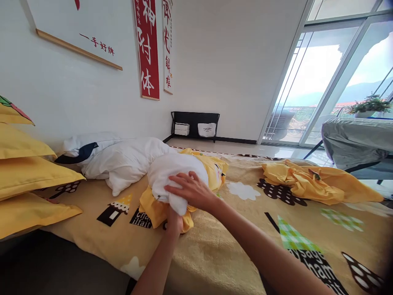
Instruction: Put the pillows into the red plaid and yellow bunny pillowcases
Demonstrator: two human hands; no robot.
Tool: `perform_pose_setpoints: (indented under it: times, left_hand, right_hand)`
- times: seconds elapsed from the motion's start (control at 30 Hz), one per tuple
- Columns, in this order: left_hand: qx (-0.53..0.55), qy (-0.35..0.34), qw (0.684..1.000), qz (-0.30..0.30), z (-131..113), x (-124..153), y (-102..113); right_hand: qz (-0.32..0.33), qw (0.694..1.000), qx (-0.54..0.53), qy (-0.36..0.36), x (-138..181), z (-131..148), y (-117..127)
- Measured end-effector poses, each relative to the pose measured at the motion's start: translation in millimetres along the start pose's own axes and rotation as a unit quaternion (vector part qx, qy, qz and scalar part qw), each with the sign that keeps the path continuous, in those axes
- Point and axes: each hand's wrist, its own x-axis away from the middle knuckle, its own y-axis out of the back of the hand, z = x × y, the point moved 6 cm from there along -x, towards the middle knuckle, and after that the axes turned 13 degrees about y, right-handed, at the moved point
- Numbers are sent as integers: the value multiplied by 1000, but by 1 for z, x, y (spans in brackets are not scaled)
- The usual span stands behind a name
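Observation:
A white pillow (pixel 172 172) lies partly inside a yellow pillowcase (pixel 211 166) on the bed. My right hand (pixel 192 190) rests flat on the white pillow's near end, fingers spread over it. My left hand (pixel 174 223) is below it, gripping the bunched yellow pillowcase edge (pixel 153 211) at the near end. Part of the left hand's fingers is hidden by the fabric.
A yellow patterned blanket (pixel 245 246) covers the bed. Bare white pillows (pixel 123 159) lie behind, stacked yellow pillows (pixel 27 180) at left, a loose yellow pillowcase (pixel 319 182) at right. Beyond stand a covered chair (pixel 356 141), a black rack (pixel 195 123) and glass doors.

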Motion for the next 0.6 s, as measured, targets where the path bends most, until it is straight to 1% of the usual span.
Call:
perform_pose_setpoints:
  times: [0.03, 0.1, 0.17, 0.23, 0.33, 0.47, 0.53, 0.6]
  left_hand:
    - [24, 19, 999, -9, 4, 2, 4]
    - [125, 78, 989, -30, 13, 7, 12]
    - [249, 140, 958, -41, 19, 16, 17]
    - [326, 184, 926, -42, 20, 26, 19]
    - [317, 204, 925, -37, 14, 37, 21]
    - [262, 224, 939, -21, 11, 44, 26]
    - [226, 222, 948, 0, 8, 44, 28]
    - [196, 220, 955, 28, 7, 41, 30]
  right_hand:
    - [-8, 1000, 4, -17, -4, -11, -2]
    - [-18, 999, -2, -48, -11, -31, -7]
    - [-15, 998, -12, -53, -17, -42, -14]
    - [1, 999, -11, -43, -21, -42, -23]
    - [44, 999, -16, -20, -22, -29, -42]
    - [146, 987, -71, 5, -17, -7, -76]
    - [173, 980, -94, 3, -15, -6, -84]
    - [192, 974, -117, 7, -14, -12, -82]
